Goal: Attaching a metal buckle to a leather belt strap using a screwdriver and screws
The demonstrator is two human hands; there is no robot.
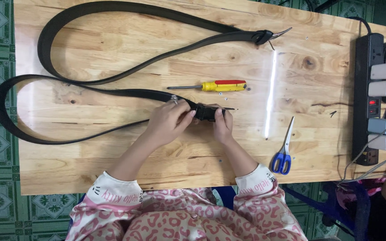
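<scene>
Okay, my left hand and right hand are both closed around the buckle end of a black belt, centre of the wooden surface. Screwdriver with yellow-red handle lies just at 12 o'clock of my hands. Blue scissors at 4 o'clock. Second belt farther at 12. Power strip at 3 o'clock edge.

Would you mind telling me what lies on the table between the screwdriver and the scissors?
Only bare wood with a bright streak of glare lies between the screwdriver and the scissors, as the head view shows.
</scene>
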